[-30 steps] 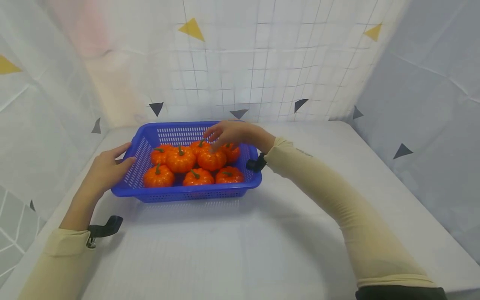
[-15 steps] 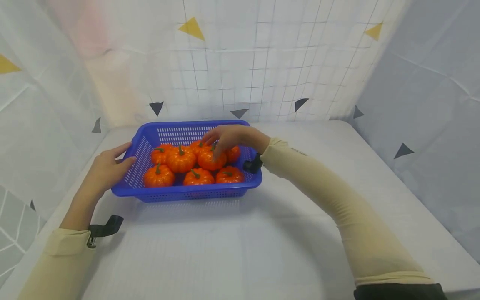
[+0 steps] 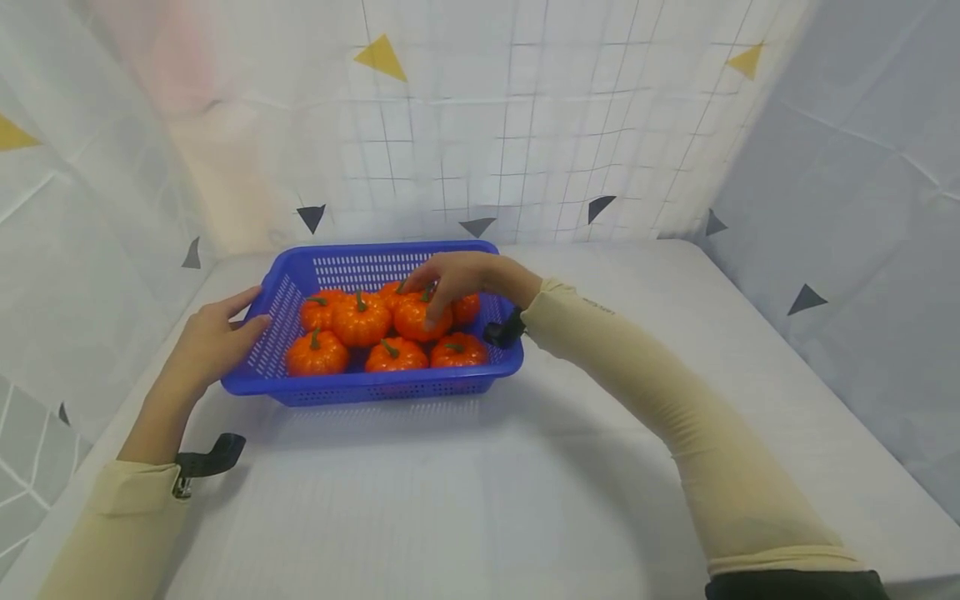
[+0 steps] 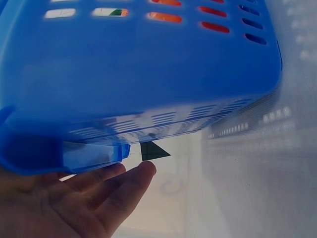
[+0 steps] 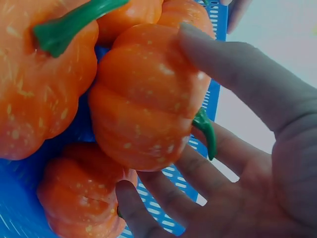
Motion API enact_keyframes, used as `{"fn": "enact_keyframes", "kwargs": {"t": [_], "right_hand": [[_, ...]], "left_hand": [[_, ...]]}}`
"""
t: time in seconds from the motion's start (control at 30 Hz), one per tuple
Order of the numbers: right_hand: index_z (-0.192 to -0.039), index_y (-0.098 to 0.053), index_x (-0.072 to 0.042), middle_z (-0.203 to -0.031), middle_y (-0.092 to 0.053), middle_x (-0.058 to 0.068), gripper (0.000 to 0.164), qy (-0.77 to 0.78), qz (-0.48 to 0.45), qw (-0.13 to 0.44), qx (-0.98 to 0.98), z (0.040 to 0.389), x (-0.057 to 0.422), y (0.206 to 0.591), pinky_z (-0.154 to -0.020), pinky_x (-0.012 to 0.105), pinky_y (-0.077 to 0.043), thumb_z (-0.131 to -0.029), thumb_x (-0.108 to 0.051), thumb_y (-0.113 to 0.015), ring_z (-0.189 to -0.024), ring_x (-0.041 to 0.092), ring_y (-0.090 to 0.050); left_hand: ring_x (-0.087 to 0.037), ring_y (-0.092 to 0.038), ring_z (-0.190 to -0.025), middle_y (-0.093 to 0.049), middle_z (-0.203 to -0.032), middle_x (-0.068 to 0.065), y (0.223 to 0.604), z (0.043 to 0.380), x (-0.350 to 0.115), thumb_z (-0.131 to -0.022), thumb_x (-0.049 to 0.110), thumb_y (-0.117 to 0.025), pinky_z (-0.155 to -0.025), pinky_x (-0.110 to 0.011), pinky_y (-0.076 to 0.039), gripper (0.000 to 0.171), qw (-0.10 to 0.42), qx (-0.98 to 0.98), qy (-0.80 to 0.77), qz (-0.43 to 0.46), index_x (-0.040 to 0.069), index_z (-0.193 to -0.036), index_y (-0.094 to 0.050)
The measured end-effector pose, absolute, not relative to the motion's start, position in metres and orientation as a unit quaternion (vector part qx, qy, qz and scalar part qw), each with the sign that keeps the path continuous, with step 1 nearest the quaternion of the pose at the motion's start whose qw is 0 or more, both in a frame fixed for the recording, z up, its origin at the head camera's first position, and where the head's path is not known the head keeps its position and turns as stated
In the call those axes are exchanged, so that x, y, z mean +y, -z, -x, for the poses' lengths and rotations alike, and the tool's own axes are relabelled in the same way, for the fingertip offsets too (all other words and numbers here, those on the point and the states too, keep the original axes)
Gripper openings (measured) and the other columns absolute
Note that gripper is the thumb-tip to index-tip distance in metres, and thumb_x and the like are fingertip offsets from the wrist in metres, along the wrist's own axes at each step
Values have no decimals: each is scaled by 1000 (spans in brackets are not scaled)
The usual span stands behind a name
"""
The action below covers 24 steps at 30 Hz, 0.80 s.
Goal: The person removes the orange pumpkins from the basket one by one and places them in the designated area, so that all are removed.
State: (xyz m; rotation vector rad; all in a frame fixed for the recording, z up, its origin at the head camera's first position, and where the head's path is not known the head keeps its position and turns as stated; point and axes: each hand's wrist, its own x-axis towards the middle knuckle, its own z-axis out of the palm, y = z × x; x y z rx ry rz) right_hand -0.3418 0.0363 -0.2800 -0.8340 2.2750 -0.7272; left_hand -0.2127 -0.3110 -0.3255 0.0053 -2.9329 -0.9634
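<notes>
A blue plastic basket (image 3: 375, 380) with slotted sides holds several glossy orange pumpkins with green stems. My left hand (image 3: 207, 340) holds its left rim, thumb over the edge; in the left wrist view the fingers (image 4: 130, 191) lie beneath the rim of the basket (image 4: 129, 74). My right hand (image 3: 462, 275) reaches in from the right and grips a pumpkin (image 3: 411, 317) lying on top of the others. In the right wrist view the thumb lies on one side of that pumpkin (image 5: 148, 99) and the fingers spread along the other, near its stem.
Other pumpkins crowd around the gripped one, such as the pumpkin (image 3: 362, 320) to its left and the pumpkin (image 3: 459, 350) at the front right. The basket stands toward the back of a white table (image 3: 420, 500). White sheeting (image 3: 585, 125) rises behind and at both sides.
My right hand has lowered slightly and moved a little left, its thumb and fingers settling around the pumpkin. The left hand and basket have stayed in place.
</notes>
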Motion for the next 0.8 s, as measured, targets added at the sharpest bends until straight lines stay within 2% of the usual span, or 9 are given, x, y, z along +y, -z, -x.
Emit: {"fn": "enact_keyframes", "kwargs": {"t": [0.13, 0.33, 0.6, 0.8], "right_hand": [[-140, -67, -21, -136, -59, -1, 64, 283, 318, 287, 858, 340, 38, 278, -108, 41, -45, -80, -18, -89, -125, 21, -50], [-135, -70, -24, -135, -57, 2, 61, 315, 303, 291, 851, 338, 41, 276, -94, 38, -56, -78, -21, -92, -121, 23, -54], [-135, -71, -29, -140, -54, -1, 66, 331, 303, 271, 851, 335, 45, 272, -110, 43, -42, -73, -24, -94, -128, 21, -47], [-137, -69, -30, -147, -49, 0, 68, 345, 300, 266, 848, 335, 51, 265, -112, 47, -41, -74, -26, -93, -133, 22, -43]], "left_hand": [[-64, -43, -130, -34, -153, -42, 326, 212, -310, -110, 33, -48, -95, -73, -45, 67, 26, -950, 312, -6, 0, -163, -24], [-65, -43, -130, -34, -153, -42, 326, 212, -310, -110, 33, -47, -94, -73, -46, 67, 25, -949, 314, -11, 1, -163, -23], [-65, -42, -130, -34, -153, -42, 325, 211, -310, -110, 33, -47, -95, -72, -45, 66, 26, -949, 313, -6, 0, -163, -23], [-64, -42, -131, -34, -154, -41, 326, 210, -309, -111, 32, -47, -97, -73, -44, 66, 26, -949, 314, -7, 1, -163, -23]]}}
